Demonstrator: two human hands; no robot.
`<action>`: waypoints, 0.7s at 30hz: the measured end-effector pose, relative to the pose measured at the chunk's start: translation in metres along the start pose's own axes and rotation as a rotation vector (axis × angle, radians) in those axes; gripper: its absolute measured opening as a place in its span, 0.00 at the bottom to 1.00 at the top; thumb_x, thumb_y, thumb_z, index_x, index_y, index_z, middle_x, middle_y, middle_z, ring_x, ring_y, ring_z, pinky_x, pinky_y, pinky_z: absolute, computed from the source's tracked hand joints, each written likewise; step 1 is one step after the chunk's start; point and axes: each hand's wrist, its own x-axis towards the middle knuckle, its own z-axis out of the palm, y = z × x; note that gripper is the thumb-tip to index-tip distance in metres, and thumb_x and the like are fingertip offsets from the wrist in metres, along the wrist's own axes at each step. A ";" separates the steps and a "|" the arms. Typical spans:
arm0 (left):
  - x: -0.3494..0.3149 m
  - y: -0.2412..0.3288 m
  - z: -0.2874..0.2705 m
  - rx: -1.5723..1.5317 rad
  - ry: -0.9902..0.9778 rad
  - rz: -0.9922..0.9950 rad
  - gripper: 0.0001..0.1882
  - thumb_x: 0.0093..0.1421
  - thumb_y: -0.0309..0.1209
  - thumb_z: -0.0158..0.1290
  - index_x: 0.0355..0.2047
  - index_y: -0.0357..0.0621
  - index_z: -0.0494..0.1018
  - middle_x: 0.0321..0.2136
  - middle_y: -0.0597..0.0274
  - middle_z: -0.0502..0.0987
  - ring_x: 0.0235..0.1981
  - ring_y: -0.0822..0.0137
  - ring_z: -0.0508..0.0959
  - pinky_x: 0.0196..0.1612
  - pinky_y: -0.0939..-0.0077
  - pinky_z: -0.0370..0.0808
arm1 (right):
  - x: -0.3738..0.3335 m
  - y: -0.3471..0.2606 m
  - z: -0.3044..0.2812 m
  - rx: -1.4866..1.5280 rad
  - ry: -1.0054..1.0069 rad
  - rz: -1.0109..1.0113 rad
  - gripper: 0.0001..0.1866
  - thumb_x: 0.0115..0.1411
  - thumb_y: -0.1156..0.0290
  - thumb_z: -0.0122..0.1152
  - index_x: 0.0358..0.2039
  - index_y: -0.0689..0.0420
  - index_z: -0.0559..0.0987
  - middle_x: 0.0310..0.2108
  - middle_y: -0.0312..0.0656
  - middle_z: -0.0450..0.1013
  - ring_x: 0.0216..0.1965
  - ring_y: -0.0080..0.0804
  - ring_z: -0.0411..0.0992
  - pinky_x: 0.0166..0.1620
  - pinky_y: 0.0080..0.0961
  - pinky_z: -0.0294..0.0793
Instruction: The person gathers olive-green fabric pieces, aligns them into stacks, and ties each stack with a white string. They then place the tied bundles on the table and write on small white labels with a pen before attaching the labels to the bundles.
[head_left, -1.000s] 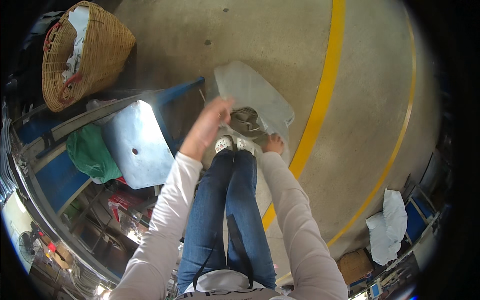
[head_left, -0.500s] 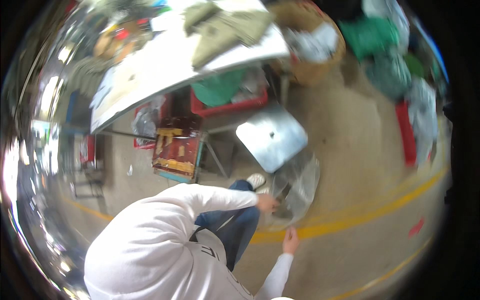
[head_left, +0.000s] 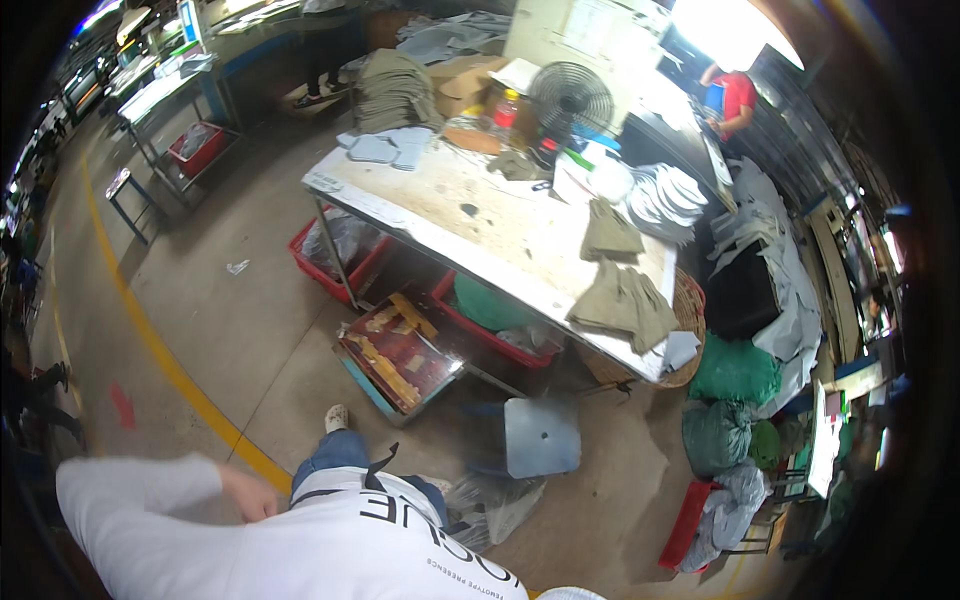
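Note:
My left hand (head_left: 250, 495) is beside my left hip, at the end of a white sleeve. It is blurred and its fingers are mostly turned from sight, so I cannot make out whether they grip anything. My right hand is out of the picture. A clear plastic bag (head_left: 505, 510) lies on the floor at my right side, partly hidden by my body. Just beyond it stands a metal-topped stool (head_left: 543, 438).
Ahead is a white-topped table (head_left: 420, 215) with olive cloth pieces (head_left: 625, 305), a fan (head_left: 570, 97) and a bottle (head_left: 507, 108). Under it are red crates (head_left: 540, 357) and a worn red-brown wooden stool (head_left: 400, 350). Green sacks (head_left: 735, 370) sit at right; another person (head_left: 738, 103) is behind.
My view has swung round and I am more upright. Both hands were down at the plastic bag; now my left is beside my hip and my right is out of sight.

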 end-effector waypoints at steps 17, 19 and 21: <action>-0.120 -0.147 -0.128 -0.251 0.531 -0.058 0.15 0.57 0.40 0.53 0.30 0.40 0.78 0.25 0.65 0.79 0.26 0.71 0.77 0.32 0.75 0.74 | -0.017 -0.281 0.066 0.591 -0.171 0.122 0.15 0.52 0.61 0.57 0.26 0.61 0.80 0.21 0.44 0.76 0.21 0.35 0.74 0.28 0.31 0.75; -0.121 -0.149 -0.134 -0.242 0.526 -0.048 0.14 0.58 0.39 0.53 0.30 0.40 0.78 0.26 0.65 0.80 0.26 0.71 0.77 0.33 0.75 0.74 | -0.014 -0.293 0.067 0.612 -0.182 0.118 0.15 0.53 0.61 0.57 0.26 0.61 0.80 0.21 0.43 0.76 0.21 0.34 0.74 0.28 0.30 0.75; -0.120 -0.148 -0.139 -0.231 0.512 -0.036 0.14 0.58 0.39 0.53 0.31 0.40 0.78 0.26 0.65 0.80 0.27 0.71 0.77 0.33 0.75 0.74 | -0.011 -0.299 0.063 0.623 -0.193 0.103 0.14 0.53 0.61 0.57 0.26 0.61 0.80 0.21 0.42 0.76 0.21 0.33 0.74 0.27 0.29 0.75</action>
